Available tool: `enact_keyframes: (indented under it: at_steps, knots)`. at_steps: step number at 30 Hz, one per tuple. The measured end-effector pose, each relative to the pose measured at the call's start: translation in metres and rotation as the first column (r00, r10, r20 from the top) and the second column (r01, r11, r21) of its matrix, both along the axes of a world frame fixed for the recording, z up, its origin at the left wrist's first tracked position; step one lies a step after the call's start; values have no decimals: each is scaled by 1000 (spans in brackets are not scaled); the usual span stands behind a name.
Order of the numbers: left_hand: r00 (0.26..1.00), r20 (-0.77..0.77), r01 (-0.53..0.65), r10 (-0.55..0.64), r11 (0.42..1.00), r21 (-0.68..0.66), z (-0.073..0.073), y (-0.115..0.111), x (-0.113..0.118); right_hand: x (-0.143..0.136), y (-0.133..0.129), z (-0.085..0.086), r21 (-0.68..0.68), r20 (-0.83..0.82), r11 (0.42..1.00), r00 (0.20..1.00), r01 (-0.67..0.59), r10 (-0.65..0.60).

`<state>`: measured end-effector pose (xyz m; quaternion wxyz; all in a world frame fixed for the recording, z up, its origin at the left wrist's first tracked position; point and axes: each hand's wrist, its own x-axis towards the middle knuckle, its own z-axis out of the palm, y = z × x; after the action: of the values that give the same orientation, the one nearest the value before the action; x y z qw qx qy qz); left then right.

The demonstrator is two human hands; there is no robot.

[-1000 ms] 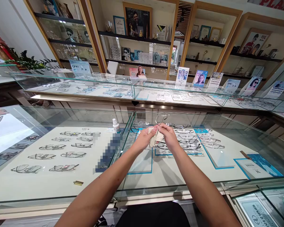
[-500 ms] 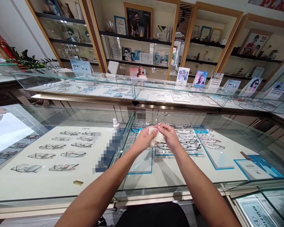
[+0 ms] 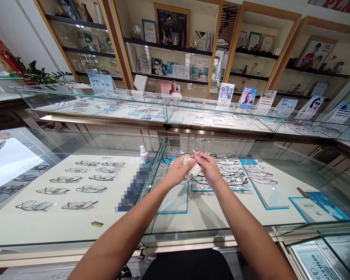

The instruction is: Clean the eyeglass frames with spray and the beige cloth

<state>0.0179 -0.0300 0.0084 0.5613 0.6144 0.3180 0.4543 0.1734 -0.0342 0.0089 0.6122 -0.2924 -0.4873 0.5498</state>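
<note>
Over the glass display case, both my hands meet at the middle of the view. My left hand (image 3: 177,170) is closed around a cream-coloured cloth (image 3: 195,169), which bunches between the two palms. With thumb and fingers pinched, my right hand (image 3: 209,168) grips a pair of glasses (image 3: 198,146); a thin frame part and temple stick up above the fingertips. The lenses are mostly hidden by the cloth and fingers. Below and behind the hands, rows of glasses (image 3: 235,175) lie inside the case.
A white spray bottle (image 3: 144,154) stands left of my hands beside a dark blue, partly pixelated area. Several glasses (image 3: 87,189) lie in the left case, with a small gold-coloured piece (image 3: 97,224) near the front. A second glass counter (image 3: 163,123) with upright cards runs behind.
The glasses' raised part has tilted slightly, and the cloth has shifted a little between my fingers. Both hands stay in nearly the same place.
</note>
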Motion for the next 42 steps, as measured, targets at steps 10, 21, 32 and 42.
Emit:
enact_keyframes:
  at_steps: [10, 21, 32, 42]
  knots:
    - [981, -15, 191, -192, 981, -40, 7, 6, -15, 5, 7, -7, -79, -23, 996, 999, 28, -30]
    - [996, 22, 92, -91, 993, -77, 3, -1, -2, 3, 3, -4, -48, -28, 999, 999, -24, 22]
    - [976, -1, 218, -218, 973, -80, 8, 6, -16, 4, 7, -7, -46, -63, 998, 997, 48, -51]
    - [1000, 13, 13, -13, 999, -53, 0, 2, 2, 0, 5, -9, -21, -15, 1000, 1000, 6, -7]
